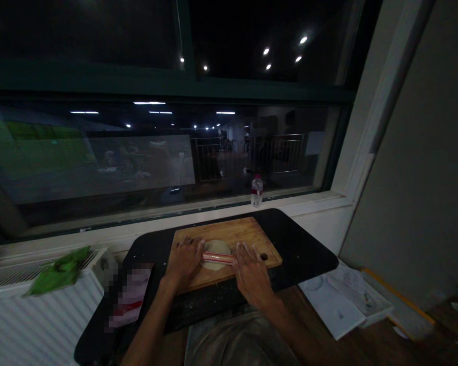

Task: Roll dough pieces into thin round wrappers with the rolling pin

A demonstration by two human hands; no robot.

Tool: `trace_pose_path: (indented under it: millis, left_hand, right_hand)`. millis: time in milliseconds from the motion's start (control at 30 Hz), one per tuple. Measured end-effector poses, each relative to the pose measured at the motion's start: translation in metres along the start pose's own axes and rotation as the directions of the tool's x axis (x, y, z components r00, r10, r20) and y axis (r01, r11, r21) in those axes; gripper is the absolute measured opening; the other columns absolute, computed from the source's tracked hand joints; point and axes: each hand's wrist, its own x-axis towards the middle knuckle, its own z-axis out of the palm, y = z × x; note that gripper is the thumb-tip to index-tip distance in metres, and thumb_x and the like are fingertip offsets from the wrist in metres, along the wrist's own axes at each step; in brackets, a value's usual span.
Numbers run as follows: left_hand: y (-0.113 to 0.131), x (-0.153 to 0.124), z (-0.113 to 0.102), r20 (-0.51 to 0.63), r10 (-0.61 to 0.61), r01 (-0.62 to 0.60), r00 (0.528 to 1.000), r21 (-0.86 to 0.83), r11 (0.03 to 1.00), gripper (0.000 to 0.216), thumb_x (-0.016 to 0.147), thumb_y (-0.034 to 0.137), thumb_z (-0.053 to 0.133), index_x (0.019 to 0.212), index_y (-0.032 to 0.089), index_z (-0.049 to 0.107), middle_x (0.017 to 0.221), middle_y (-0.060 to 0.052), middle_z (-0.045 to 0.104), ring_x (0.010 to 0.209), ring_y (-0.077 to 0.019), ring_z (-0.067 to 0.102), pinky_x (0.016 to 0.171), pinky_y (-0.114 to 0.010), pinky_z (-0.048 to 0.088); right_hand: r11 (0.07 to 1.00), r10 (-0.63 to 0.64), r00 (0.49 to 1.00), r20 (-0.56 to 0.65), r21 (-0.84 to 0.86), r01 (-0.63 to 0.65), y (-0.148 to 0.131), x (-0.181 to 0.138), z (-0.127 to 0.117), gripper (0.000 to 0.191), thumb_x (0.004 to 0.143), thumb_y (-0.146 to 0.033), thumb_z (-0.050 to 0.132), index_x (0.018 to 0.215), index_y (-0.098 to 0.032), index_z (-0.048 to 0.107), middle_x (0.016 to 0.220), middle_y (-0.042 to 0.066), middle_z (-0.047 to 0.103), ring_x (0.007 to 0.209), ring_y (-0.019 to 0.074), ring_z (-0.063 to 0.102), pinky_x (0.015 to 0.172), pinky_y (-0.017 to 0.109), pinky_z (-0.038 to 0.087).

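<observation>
Pale cream dough, a roundish flat sheet [218, 247], is sitting around the middle of a light-brown wooden cutting board [254, 231] with a hole near its right edge, and that's all on a glossy black desk [299, 249] with rounded corners. Lying across the dough is a slim red-and-white striped rod [218, 258], with more of the sheet showing on the far side than the near. Left hand [185, 258] is palm-down over one end, right hand [252, 268] over the other, well apart from each other; fingers look stretched out flat rather than wrapped round it, though I can't make out the thumbs. For what it's worth, flat palms seem right for this: let the rod turn underneath and lean equally with both sides, or you'll get a wedge. I'd work from the middle outwards, ease off near the rim so it doesn't go paper thin, and give the sheet a small turn between passes. Watch the fingertips too, they're close enough to dent the edge. If it sticks, a light dusting should help. Clear plastic bottle [256, 193] by the window is well out of the way.
</observation>
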Motion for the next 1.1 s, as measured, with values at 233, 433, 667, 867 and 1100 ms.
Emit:
trace_pose_path:
  millis: [233,433,667,867,1100]
  left_hand:
    - [-0.001,0.000,0.011,-0.063,-0.019,0.018,0.998,-0.015,1.000,0.049,0.112,0.026,0.035,0.156,0.027,0.057,0.162,-0.011,0.059,0.154,-0.0393,0.044,0.121,-0.062,0.041]
    - [0.004,0.001,-0.002,-0.084,-0.034,0.031,0.996,-0.040,0.999,0.046,0.113,0.029,0.036,0.152,0.028,0.060,0.159,-0.011,0.061,0.149,-0.0360,0.050,0.120,-0.057,0.041]
    - [0.009,0.006,-0.018,-0.022,-0.036,0.035,0.999,-0.025,0.999,0.048,0.113,0.027,0.034,0.153,0.026,0.059,0.158,-0.012,0.062,0.143,-0.0361,0.055,0.115,-0.056,0.046]
    - [0.013,0.011,-0.023,-0.003,-0.052,0.052,0.999,-0.052,0.997,0.048,0.111,0.027,0.034,0.153,0.027,0.058,0.157,-0.016,0.061,0.142,-0.0378,0.055,0.114,-0.060,0.044]
    - [0.008,0.017,-0.019,0.086,-0.205,0.215,0.975,-0.121,0.969,0.050,0.112,0.033,0.032,0.155,0.023,0.054,0.153,-0.022,0.061,0.137,-0.0404,0.059,0.108,-0.061,0.050]
  right_hand:
    - [1.000,-0.020,0.994,-0.107,-0.020,0.018,-0.005,-0.012,0.006,0.054,0.116,-0.034,0.037,0.162,-0.011,0.053,0.164,0.015,0.057,0.159,0.0303,0.044,0.136,0.052,0.024]
    - [0.999,0.024,0.998,0.066,-0.026,-0.022,0.011,0.030,-0.003,0.054,0.117,-0.037,0.030,0.150,-0.014,0.065,0.157,0.015,0.064,0.156,0.0340,0.047,0.134,0.061,0.023]
    - [0.996,0.087,0.973,0.214,-0.009,-0.087,0.031,0.088,0.006,0.058,0.118,-0.046,0.024,0.151,-0.025,0.067,0.160,0.009,0.062,0.161,0.0324,0.039,0.135,0.063,0.010]
    - [0.997,0.043,0.918,0.394,0.039,-0.063,0.051,0.127,0.022,0.066,0.116,-0.052,0.016,0.163,-0.026,0.055,0.170,0.007,0.051,0.166,0.0333,0.027,0.135,0.063,0.006]
    - [0.999,0.003,0.897,0.442,0.032,-0.020,0.060,0.169,0.039,0.060,0.115,-0.053,0.023,0.165,-0.034,0.052,0.170,0.003,0.051,0.164,0.0289,0.032,0.135,0.056,0.016]
